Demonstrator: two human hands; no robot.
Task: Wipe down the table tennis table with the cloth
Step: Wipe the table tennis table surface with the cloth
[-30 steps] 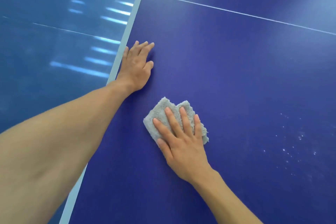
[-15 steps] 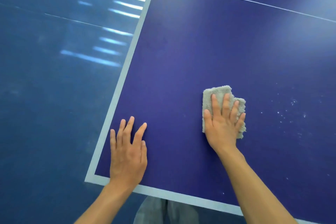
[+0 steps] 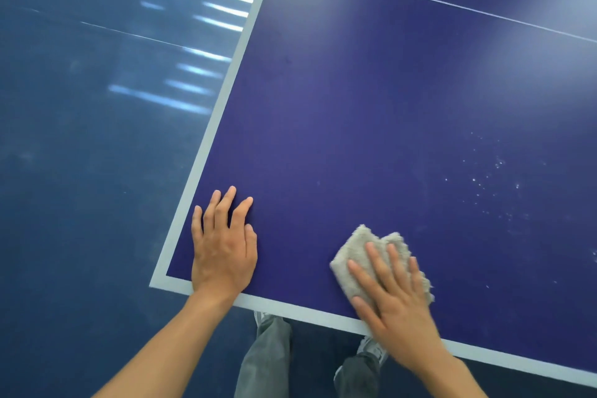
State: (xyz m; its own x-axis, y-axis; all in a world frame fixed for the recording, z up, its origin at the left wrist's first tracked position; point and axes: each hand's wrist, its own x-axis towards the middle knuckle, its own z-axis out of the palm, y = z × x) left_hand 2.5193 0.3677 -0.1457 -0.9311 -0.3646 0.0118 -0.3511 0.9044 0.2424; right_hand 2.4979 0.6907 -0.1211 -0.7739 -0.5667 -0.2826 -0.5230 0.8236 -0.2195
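Glossy dark blue floor (image 3: 80, 203): seen across the whole left part of the view and again in a darker strip along the lower edge, with faint pale scuffs (image 3: 26, 157) noted on its surface at mid left. Short bright white bars of reflected light (image 3: 226, 10): ranged one below another in a slanting column on the upper part of the floor, the lowest bar being the longest. Thin pale straight line (image 3: 129, 34): drawn across the floor at a slight slant and carried through the column of bars.
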